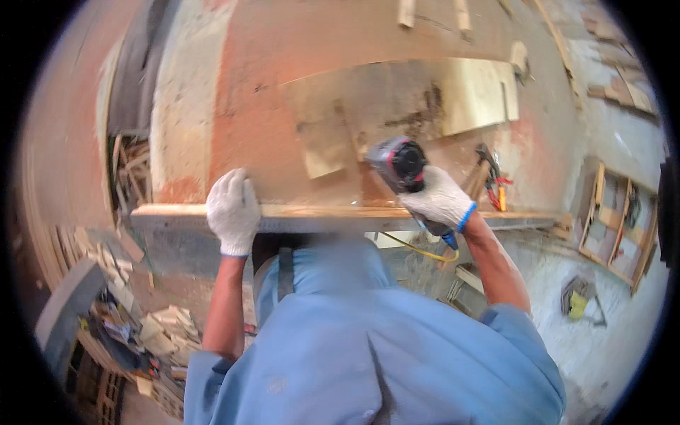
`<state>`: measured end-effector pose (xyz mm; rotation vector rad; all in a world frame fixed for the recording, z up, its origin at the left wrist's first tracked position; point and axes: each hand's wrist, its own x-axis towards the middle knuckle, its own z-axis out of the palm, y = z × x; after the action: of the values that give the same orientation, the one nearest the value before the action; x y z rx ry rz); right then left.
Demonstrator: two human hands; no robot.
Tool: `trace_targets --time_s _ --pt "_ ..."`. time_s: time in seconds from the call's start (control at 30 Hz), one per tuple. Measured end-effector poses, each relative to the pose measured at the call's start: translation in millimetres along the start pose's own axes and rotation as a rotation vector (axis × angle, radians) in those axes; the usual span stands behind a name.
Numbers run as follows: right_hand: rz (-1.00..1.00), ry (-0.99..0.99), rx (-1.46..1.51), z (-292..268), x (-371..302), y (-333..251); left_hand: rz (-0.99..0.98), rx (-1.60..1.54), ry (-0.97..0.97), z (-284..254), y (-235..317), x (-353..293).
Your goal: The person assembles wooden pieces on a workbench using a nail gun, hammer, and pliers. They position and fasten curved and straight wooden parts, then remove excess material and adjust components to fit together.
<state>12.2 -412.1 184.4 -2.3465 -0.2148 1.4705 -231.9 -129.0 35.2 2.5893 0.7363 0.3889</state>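
My left hand [234, 212], in a white knit glove, is closed over a long wooden strip [319, 211] lying along the near edge of the worktable. In my right hand [440, 201], gloved the same way, is a dark grey air nail gun [387, 164] with a black and red round end. Its body is held just above the table, beyond the strip. A blue fitting shows below my right wrist, and a yellow air hose [418, 249] curves near it. The nail gun's tip is blurred, so contact with anything cannot be made out.
A stained plywood sheet [474, 99] lies on the worktable [262, 92]. A hammer [484, 157] and red-handled pliers [496, 193] rest to the right of the nail gun. Wood scraps [170, 329] are heaped on the lower left. A wooden frame [601, 219] stands on the floor at right.
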Motion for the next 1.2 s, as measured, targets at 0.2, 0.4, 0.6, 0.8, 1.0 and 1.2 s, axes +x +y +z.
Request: trace_targets --time_s 0.2,0.4,0.6,0.8,1.0,1.2 --pt "0.046 -0.054 0.285 -3.7 -2.8 26.0 0.298 -0.020 -0.236 11.5 71.0 33.9" --pt "0.093 0.242 0.639 -7.7 -18.4 79.3 0.512 -0.006 -0.422 56.1 106.3 61.4" --pt "0.151 0.410 0.915 -28.8 -31.3 140.2 0.545 0.056 -0.259 54.8 90.7 98.8" --pt "0.240 0.450 0.622 -34.3 -27.0 159.5 0.367 -0.069 -0.255 44.8 70.5 161.0" --pt "0.164 0.513 -0.081 5.4 -1.6 129.0 -0.265 -0.450 -0.335 63.1 55.6 182.1" --pt "0.277 0.409 -0.101 33.7 8.4 116.8 -0.499 -0.642 -0.330 70.0 59.8 190.3"
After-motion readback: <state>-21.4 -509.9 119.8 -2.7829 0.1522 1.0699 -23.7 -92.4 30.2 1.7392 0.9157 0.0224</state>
